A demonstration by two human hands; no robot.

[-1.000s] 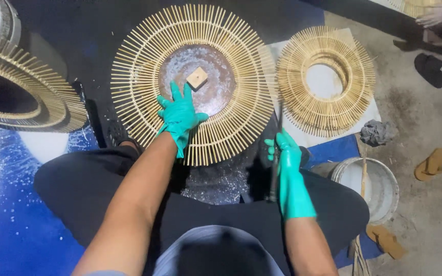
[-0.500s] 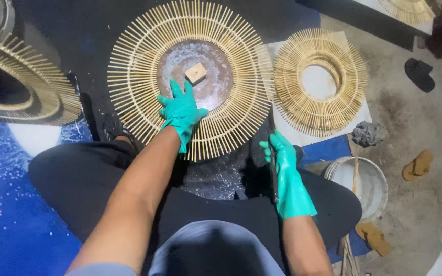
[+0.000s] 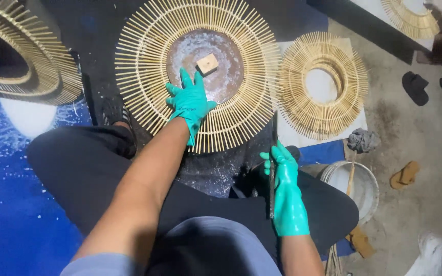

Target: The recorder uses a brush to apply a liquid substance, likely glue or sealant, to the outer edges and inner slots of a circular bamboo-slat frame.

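A large round sunburst frame of thin bamboo sticks [image 3: 144, 41] lies on the floor in front of me, around a dusty dark disc [image 3: 226, 82] with a small wooden block [image 3: 207, 63] on it. My left hand [image 3: 189, 102], in a teal glove, rests flat with spread fingers on the frame's inner ring and the disc's near edge. My right hand [image 3: 286, 186], also gloved, grips a long thin dark tool [image 3: 272, 153] that points away from me, just off the frame's lower right rim.
A smaller bamboo ring [image 3: 323, 84] lies on white paper to the right. Another sunburst frame [image 3: 31, 61] sits at the upper left over a blue sheet [image 3: 6, 204]. A white bucket [image 3: 356, 184], a grey rag [image 3: 362, 139] and sandals [image 3: 405, 175] lie right of my knee.
The view has shifted slightly; my left hand stays on the frame, and my right hand has lifted the tool a little toward the frame's rim.
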